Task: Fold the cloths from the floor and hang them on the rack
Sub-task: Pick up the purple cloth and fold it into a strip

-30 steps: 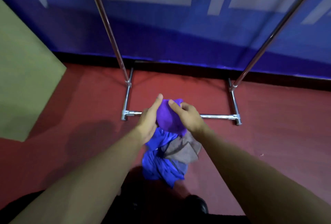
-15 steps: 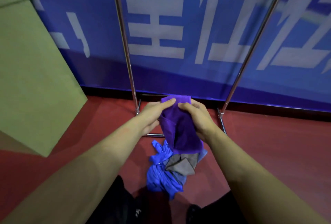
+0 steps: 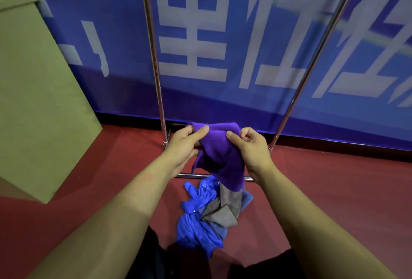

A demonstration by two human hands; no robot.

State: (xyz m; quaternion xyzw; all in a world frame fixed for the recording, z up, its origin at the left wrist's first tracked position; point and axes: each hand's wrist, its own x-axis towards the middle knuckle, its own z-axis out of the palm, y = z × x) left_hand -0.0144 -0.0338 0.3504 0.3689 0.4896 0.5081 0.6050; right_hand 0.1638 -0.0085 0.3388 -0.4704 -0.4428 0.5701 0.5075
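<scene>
Held cloth [image 3: 219, 156]: between left hand [image 3: 186, 144] and right hand [image 3: 250, 149], hanging below them
Cloth pile [image 3: 207, 214]: on the floor [image 3: 334, 189], under the hands
Rack [image 3: 153, 55]: behind the hands
Banner [image 3: 245, 33]: behind the rack
Box [image 3: 33, 100]: far left of the left hand

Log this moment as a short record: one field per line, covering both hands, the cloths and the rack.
left hand: pinches the top edge of the purple cloth
right hand: pinches the same edge
purple cloth: held up, hanging loose, unfolded
floor pile: blue cloth and grey cloth, crumpled on the red floor
rack: two uprights and base bar visible; top rail out of view
</scene>
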